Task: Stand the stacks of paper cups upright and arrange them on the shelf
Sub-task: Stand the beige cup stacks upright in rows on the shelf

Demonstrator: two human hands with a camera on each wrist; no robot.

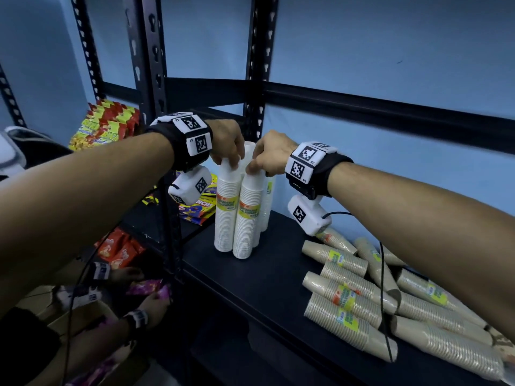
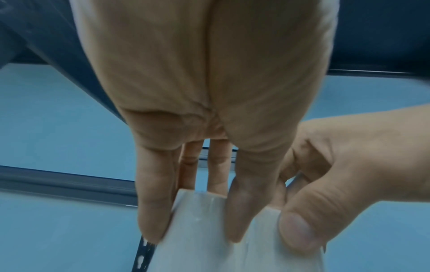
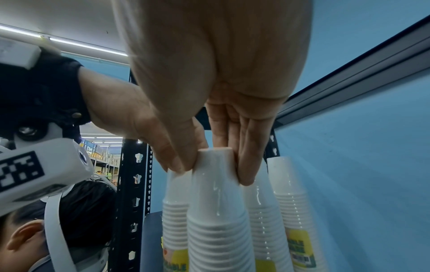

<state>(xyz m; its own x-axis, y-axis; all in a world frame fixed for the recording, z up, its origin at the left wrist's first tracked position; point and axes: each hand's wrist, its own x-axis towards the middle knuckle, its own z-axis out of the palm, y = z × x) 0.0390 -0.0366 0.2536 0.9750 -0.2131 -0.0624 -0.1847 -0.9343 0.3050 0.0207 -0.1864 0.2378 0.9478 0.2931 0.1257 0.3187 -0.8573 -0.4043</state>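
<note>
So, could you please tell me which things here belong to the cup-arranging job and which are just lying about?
Part of the job:
- white cup stacks, upright, tops held by the left hand and right hand
- brown cup stacks, lying on their sides
- black shelf

Just lying about:
- snack packets on the neighbouring shelf
- another person's hands holding purple packets, lower left

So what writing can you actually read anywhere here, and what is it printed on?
"NCH": snack packet behind the left wrist.
"ABLE": yellow label on a white cup stack, cut off.
"R1", "R2": right wristband tag.
Brown cup stack labels, left wristband tag, red snack bags: too blurred to read.
</note>
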